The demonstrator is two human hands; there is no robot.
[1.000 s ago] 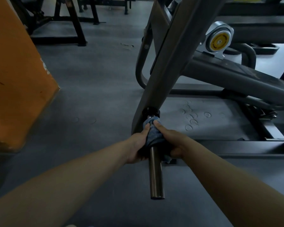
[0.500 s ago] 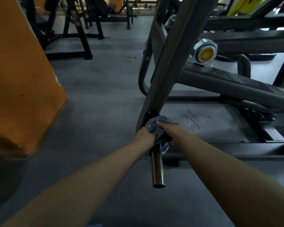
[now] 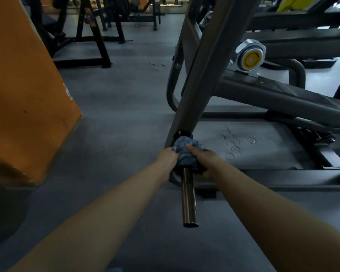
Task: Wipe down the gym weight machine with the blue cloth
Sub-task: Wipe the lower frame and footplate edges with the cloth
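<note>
- my left hand and right hand both grip the blue cloth, bunched round the steel peg that sticks out from the machine arm.
- the cloth sits at the peg's root, touching the black collar.
- to do this well i think i should squeeze evenly, twist, and draw the cloth down the bare peg to its open end.
- i judge the collar seam needs an extra turn.
</note>
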